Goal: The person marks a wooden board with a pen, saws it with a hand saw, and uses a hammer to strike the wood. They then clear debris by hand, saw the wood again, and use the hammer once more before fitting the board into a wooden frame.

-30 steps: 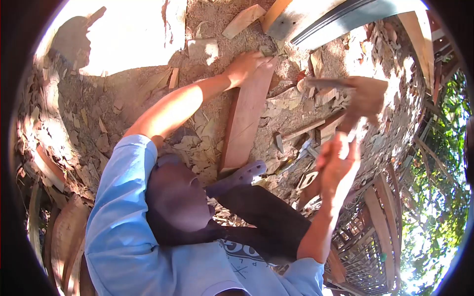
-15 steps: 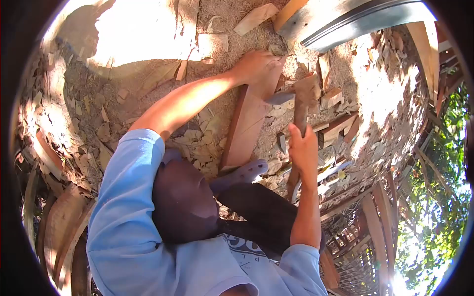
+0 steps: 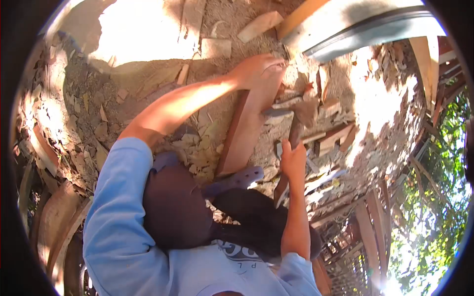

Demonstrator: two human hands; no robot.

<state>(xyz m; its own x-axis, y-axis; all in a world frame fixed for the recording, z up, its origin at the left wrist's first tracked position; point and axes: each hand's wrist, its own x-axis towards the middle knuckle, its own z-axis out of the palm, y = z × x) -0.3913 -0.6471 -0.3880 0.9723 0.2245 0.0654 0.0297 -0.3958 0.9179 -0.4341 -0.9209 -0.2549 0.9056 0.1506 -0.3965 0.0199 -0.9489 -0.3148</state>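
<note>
A reddish-brown wooden board (image 3: pixel 248 126) stands at a slant in front of me, its lower end by my shoe (image 3: pixel 234 182). Its top end is gripped by my left hand (image 3: pixel 262 71), fingers closed over the edge. Wrapped round a wooden handle is my right hand (image 3: pixel 293 159), holding what looks like an adze (image 3: pixel 296 130). The adze's grey blade (image 3: pixel 279 113) points left and overlaps the board's right edge in this view. Its head is slightly blurred.
Wood offcuts (image 3: pixel 335 138) and chips lie on the ground to the right of the board. A pale plank (image 3: pixel 340 24) and a dark curved strip (image 3: pixel 370 32) are at the upper right. Slats (image 3: pixel 370 227) stand at the lower right, with foliage beyond.
My right hand and the adze have moved down and slightly left, bringing the head lower beside the board. My left hand keeps its hold on the board's top end.
</note>
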